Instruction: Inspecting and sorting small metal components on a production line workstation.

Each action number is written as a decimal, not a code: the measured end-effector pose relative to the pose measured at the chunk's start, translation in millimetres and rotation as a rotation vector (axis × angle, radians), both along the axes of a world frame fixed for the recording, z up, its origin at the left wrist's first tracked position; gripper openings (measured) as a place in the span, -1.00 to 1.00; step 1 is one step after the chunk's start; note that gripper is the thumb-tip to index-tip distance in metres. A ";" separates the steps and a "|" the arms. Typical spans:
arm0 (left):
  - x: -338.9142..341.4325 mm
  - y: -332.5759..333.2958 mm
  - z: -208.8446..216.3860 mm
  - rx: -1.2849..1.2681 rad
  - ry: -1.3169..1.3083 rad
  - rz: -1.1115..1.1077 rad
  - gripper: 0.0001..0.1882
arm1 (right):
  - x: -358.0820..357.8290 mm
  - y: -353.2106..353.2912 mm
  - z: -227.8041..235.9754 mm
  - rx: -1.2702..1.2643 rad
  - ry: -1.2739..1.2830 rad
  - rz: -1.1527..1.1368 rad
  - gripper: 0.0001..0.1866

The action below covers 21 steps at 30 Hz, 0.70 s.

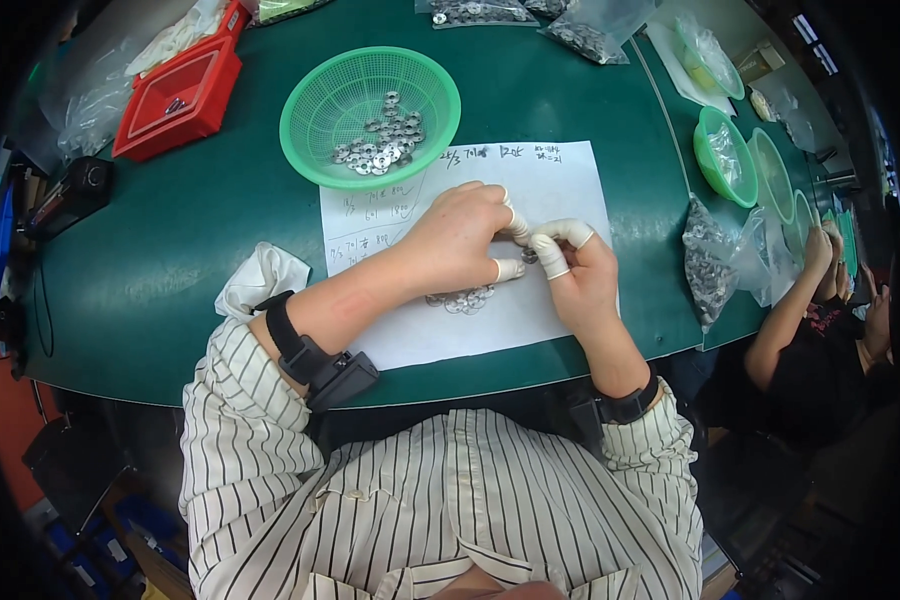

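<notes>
Small metal disc [529, 256]: pinched at the fingertips of your right hand [585, 285], thumb and forefinger drawn together. Your left hand [458, 230] faces it, thumb and forefinger parted, tips just beside the disc; contact on that side cannot be told. White finger cots [576, 233] cover the working fingertips of both hands. Below your left hand, partly hidden by it: loose pile of flat metal discs [462, 301] on a handwritten white sheet [560, 180], which lies on the green table [230, 205]. Beyond your left hand: green mesh basket [289, 130] holding more metal pieces [378, 152]. To the right of your right hand, well apart: clear bag of small metal parts [708, 268]. White cloth [263, 280] beside your left forearm.
</notes>
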<state>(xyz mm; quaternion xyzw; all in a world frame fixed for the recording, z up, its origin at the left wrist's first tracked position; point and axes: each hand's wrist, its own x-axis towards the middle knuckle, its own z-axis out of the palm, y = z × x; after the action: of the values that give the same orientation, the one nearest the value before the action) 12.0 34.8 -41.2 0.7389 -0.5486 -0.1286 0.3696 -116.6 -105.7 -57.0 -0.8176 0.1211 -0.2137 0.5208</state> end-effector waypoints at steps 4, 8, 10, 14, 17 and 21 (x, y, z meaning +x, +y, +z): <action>3.3 1.5 -0.5 -0.018 0.058 -0.035 -0.67 | -0.4 1.5 -0.7 -0.004 0.038 0.046 -0.94; 3.8 1.7 -0.2 -0.015 0.072 -0.030 -0.65 | 1.0 1.6 2.1 -0.056 0.059 0.036 -0.94; 3.9 1.5 0.2 -0.004 0.068 -0.025 -0.66 | 1.8 2.2 3.5 -0.082 0.074 0.033 -0.94; 3.4 0.9 -0.3 -0.002 0.079 -0.036 -0.67 | 2.8 3.7 5.1 -0.140 0.057 -0.012 -0.93; 3.3 0.7 -1.3 -0.023 0.078 -0.032 -0.67 | 2.0 4.0 5.7 -0.355 -0.001 0.023 -0.95; 4.0 1.6 -1.8 -0.038 0.085 -0.023 -0.66 | 5.5 7.1 11.0 -0.568 -0.034 0.086 -0.92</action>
<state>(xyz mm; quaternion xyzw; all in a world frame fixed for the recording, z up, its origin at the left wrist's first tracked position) 16.1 36.4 -43.0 0.7192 -0.5433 -0.1538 0.4048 -111.1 -98.5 -46.1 -0.9314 0.0128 -0.2307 0.2813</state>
